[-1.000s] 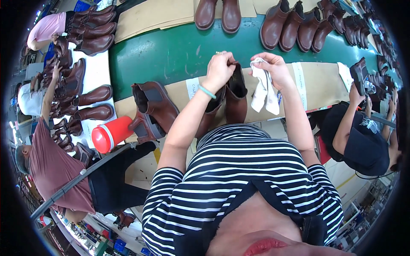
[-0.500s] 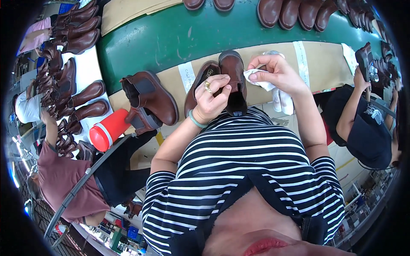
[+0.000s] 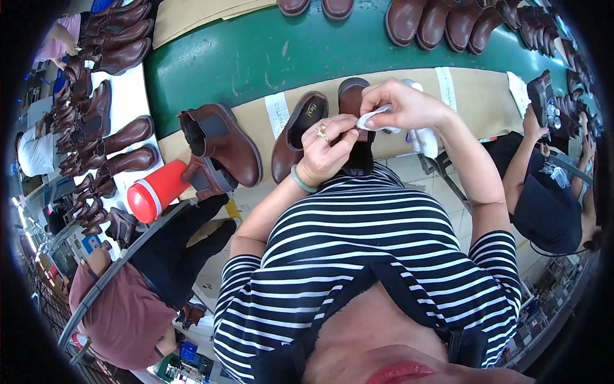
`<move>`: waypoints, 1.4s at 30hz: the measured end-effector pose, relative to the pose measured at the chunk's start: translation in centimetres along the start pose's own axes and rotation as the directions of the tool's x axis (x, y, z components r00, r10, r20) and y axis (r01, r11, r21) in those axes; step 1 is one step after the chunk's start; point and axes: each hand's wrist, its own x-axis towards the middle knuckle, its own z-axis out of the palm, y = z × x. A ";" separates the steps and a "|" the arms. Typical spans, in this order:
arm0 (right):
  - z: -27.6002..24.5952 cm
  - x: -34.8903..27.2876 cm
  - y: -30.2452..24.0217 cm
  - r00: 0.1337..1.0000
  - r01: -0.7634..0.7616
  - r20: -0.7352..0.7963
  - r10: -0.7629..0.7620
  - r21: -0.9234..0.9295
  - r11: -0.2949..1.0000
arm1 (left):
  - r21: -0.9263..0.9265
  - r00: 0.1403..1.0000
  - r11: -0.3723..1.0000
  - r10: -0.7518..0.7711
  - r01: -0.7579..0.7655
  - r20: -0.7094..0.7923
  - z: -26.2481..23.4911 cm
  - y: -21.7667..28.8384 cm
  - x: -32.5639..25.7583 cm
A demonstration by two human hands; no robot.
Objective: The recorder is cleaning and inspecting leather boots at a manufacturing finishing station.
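A brown leather ankle boot stands in front of me, toe pointing away, with both my hands over it and hiding its middle. My right hand pinches a small white cloth. The fingers of my left hand are pinched too, their tips meeting the cloth's edge; what is between them, if anything, is hidden. Beside it on the left is a second brown boot, its dark insole showing. Another white cloth or glove hangs at the table edge, right of the boot.
More brown boots lie on the left beside a red jug. Cardboard covers the near strip of the green table. Boots line the far side. People work on both sides, and a metal rail runs at left.
My right hand has moved left with the white cloth, over the boot to my left fingertips. My left hand has shifted slightly right, uncovering more of the left boot.
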 end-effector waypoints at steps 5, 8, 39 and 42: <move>-2.0 -2.0 0.7 0.978 -0.080 -0.194 0.072 -0.031 0.996 | -0.021 0.970 0.970 -0.243 0.244 0.020 -0.3 -1.6 0.2; -1.6 -2.9 0.5 0.936 -0.065 -0.318 0.150 0.260 0.963 | -0.112 0.890 0.885 -0.439 0.452 0.118 -0.9 -3.0 1.2; 11.5 9.2 3.8 0.792 0.201 -0.608 -0.057 0.171 0.965 | -0.285 0.437 0.448 -0.893 0.848 -0.104 -4.0 2.1 0.2; 12.6 10.3 5.8 0.819 0.157 -0.573 -0.009 0.208 0.965 | -0.345 0.445 0.453 -0.889 0.822 -0.106 -4.4 2.7 -1.2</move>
